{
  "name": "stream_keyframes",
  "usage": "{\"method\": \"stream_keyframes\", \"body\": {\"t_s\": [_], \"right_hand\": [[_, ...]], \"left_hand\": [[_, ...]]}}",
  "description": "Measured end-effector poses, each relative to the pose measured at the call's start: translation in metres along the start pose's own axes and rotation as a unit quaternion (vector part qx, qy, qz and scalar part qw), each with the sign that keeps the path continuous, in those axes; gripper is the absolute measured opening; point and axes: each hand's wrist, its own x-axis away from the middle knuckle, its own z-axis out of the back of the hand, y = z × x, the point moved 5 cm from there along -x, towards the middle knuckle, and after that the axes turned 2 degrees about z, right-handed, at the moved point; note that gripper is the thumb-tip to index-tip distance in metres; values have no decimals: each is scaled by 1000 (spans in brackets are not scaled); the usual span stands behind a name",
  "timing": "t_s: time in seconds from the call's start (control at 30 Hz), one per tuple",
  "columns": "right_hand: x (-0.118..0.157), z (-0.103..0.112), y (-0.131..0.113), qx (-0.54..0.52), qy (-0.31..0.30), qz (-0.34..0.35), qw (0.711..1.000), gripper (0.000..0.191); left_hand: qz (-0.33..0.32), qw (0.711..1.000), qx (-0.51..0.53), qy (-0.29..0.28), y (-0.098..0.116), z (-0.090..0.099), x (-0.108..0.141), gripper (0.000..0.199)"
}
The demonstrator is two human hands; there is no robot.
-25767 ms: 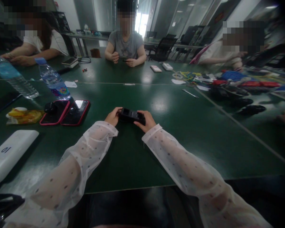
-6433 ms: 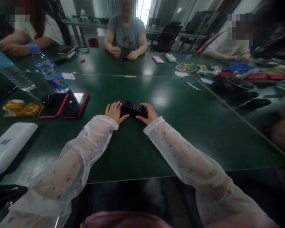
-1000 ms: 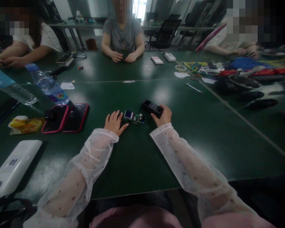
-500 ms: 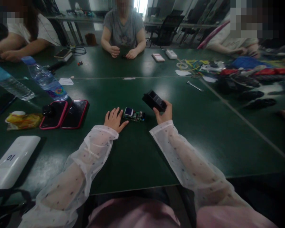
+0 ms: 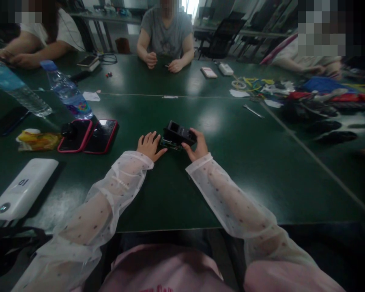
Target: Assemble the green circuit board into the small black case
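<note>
Casing of black plastic (image 5: 180,133), boxy with a square window, is tilted over a green circuit board (image 5: 171,145) on the dark green desk (image 5: 158,198), the right hand (image 5: 198,146) clamped on its right end. The left hand (image 5: 147,148), fingers apart, lies just left of the board. Farther left are two red-edged black phones (image 5: 101,137); far right, a slim silver wrench (image 5: 253,111).

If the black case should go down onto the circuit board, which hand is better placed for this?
Probably the right hand: it holds the black case over the circuit board. The left hand rests spread beside the board's left end, holding nothing visible, so steadying may suit it.
</note>
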Motion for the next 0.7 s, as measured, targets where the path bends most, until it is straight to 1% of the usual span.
{"method": "stream_keyframes", "body": {"t_s": [0.1,0.2,0.37,0.47,0.57,0.7], "right_hand": [[0,-2,-1,-12,-7,10,1000,61],[1,-5,-3,-1,-29,19,999,59],[1,-12,4,13,-57,0,998,58],[2,-17,8,21,-84,2,996,59],[2,-19,10,25,-101,-8,995,59],[0,-18,11,21,-107,-18,994,59]], "left_hand": [[-2,1000,3,10,0,0,0,71],[-1,1000,4,15,0,-1,0,71],[-2,1000,7,26,-2,-2,0,79],[-3,999,12,30,-2,-2,0,86],[-1,1000,10,29,-1,-1,0,85],[0,1000,5,21,0,0,1,83]]}}
